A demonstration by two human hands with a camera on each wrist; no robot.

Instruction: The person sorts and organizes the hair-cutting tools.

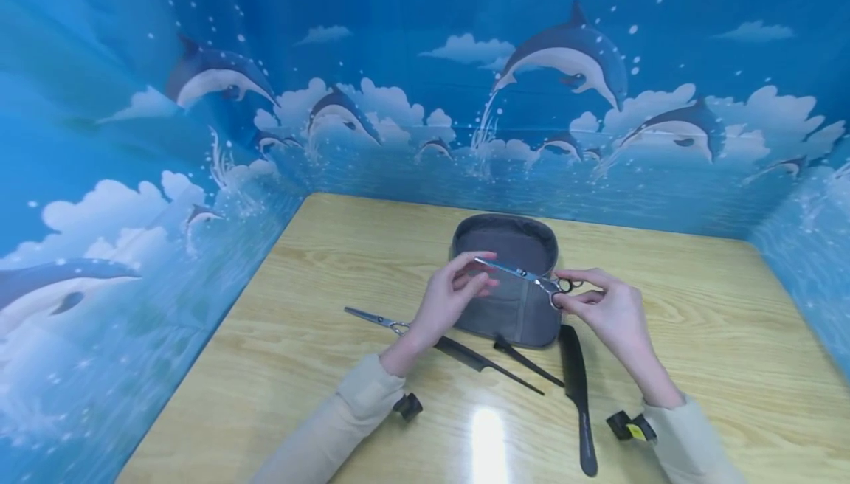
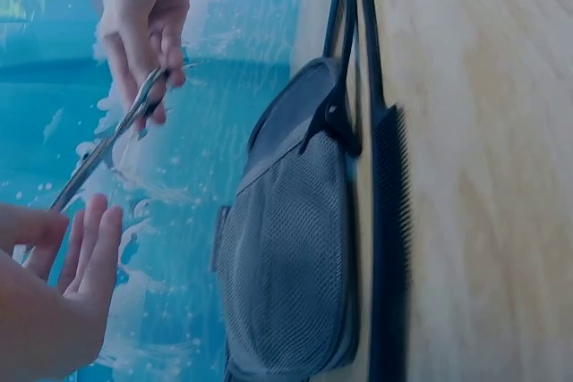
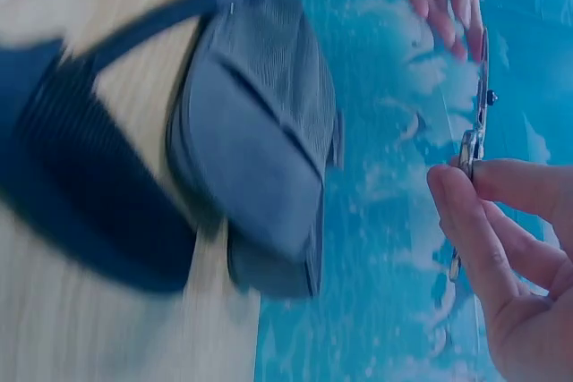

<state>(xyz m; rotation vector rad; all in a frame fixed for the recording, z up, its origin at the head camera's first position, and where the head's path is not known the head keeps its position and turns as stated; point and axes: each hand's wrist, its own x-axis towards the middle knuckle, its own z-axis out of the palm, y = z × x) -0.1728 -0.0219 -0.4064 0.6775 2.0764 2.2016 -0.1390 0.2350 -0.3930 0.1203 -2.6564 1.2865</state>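
Observation:
A pair of silver hair scissors (image 1: 521, 272) is held up between both hands, over the grey case (image 1: 488, 314). My right hand (image 1: 607, 307) pinches the scissors by the finger rings, between thumb and fingers. At the other end, my left hand (image 1: 445, 299) pinches the blade tip with thumb and index finger; its other fingers extend loosely, as the left wrist view shows. The blades look closed and point to the left. The case lies on the table beneath, with a mesh pocket on its near part.
A second pair of scissors (image 1: 372, 316) lies left of the case, partly behind the left wrist. Nearer are a black tail comb (image 1: 465, 353), a slim black piece with a forked end (image 1: 527, 362) and a wide black handled comb (image 1: 575, 370). A dolphin-print curtain (image 1: 398, 159) borders the table.

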